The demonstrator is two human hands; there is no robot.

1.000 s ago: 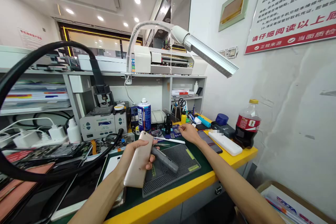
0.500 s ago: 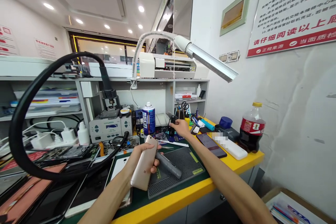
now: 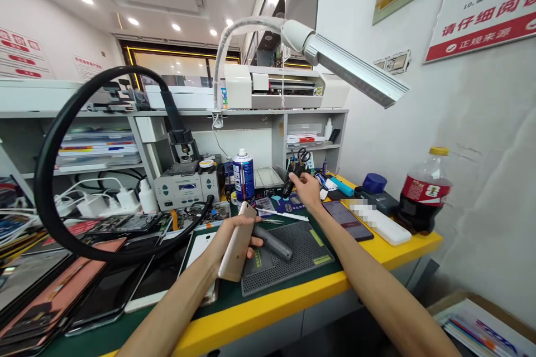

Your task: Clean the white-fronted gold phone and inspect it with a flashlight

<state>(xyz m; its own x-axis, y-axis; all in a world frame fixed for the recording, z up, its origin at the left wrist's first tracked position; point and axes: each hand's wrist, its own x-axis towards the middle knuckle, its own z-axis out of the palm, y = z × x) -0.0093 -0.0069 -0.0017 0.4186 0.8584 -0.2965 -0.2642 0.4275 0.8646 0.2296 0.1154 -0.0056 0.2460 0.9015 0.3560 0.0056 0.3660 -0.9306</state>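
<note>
My left hand [image 3: 228,234] is closed around a gold smartphone [image 3: 238,248], its back tilted up toward me. Just right of its fingers, a grey rounded handle-like tool [image 3: 274,244] lies on a dark perforated mat [image 3: 293,268]. Further back, my right hand [image 3: 307,189] grips a black cylindrical object that looks like a flashlight [image 3: 292,181], tilted with its lower end to the left. Tweezers [image 3: 270,221] and a white stick [image 3: 288,215] lie between the mat and the spray can [image 3: 243,178].
A hot-air station [image 3: 184,187] with a looping black hose [image 3: 44,178] stands at left, above several phones and screens. A lamp [image 3: 355,70] hangs over the bench. A dark phone [image 3: 347,220], a white box [image 3: 387,227] and a cola bottle [image 3: 425,192] are at right.
The black flashlight-like object has gone from nearly upright to tilted and come clear of the bench in my right hand. My left hand still holds the phone. The view has shifted somewhat.
</note>
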